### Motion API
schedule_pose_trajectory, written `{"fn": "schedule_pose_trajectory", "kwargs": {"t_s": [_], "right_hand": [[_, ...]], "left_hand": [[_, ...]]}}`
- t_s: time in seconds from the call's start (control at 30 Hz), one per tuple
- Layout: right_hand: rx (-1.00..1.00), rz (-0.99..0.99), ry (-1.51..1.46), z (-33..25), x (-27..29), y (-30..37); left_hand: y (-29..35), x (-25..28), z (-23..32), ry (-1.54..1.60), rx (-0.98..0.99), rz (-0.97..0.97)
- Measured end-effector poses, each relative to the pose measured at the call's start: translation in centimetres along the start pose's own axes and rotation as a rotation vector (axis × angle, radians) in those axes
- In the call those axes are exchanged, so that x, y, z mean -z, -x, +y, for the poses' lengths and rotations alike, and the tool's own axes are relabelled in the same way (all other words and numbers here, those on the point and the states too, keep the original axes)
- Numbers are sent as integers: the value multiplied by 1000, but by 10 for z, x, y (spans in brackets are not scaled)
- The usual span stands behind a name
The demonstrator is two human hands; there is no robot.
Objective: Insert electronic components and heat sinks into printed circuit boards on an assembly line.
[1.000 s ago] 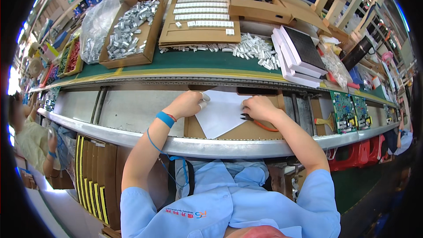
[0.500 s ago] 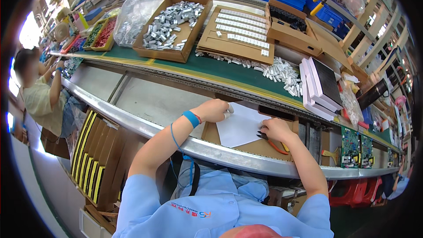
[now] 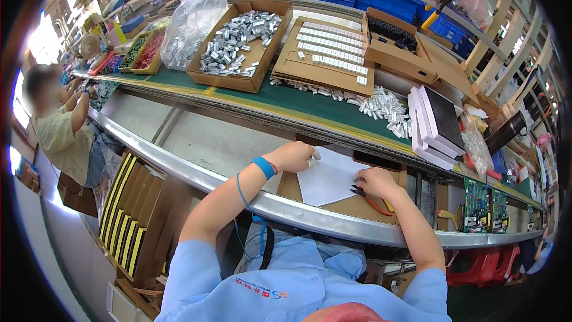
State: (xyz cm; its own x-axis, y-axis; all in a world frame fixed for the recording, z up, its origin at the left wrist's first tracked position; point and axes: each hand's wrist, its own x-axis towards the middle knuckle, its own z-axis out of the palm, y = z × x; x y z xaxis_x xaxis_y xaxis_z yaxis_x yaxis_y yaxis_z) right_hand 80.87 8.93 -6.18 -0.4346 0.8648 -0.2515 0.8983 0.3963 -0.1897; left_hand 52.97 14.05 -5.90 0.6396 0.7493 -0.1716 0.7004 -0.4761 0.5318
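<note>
A white sheet of paper lies on brown cardboard in front of me. My left hand is at the sheet's upper left edge, its fingers curled together, with pale covers on the fingertips. Whatever is between them is too small to make out. A blue wrist strap with a coiled cord circles that wrist. Over the sheet's right side, my right hand has its fingers pinched together; what they grip is hidden. Cutting pliers with red and yellow handles lie just below this hand.
Beyond the rail, a green belt carries a box of silver parts, cardboard with rows of white pieces and loose white pieces. Circuit boards and a brush are at right. A co-worker sits at left.
The whole view has shifted slightly right and down. Both hands remain at the paper with fingers closed, and the pliers still lie beneath my right hand.
</note>
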Motion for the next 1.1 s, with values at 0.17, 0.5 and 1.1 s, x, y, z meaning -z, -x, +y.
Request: {"fn": "schedule_pose_trajectory", "kwargs": {"t_s": [0.17, 0.5, 1.1], "right_hand": [[-16, -26, 1, 0, 2, 1], [-17, -10, -41, 5, -3, -1], [-23, -12, -55, 6, -5, -1]], "left_hand": [[0, 1, 3, -16, 8, 3], [0, 3, 2, -32, 3, -3], [3, 3, 4, -15, 5, 7]]}}
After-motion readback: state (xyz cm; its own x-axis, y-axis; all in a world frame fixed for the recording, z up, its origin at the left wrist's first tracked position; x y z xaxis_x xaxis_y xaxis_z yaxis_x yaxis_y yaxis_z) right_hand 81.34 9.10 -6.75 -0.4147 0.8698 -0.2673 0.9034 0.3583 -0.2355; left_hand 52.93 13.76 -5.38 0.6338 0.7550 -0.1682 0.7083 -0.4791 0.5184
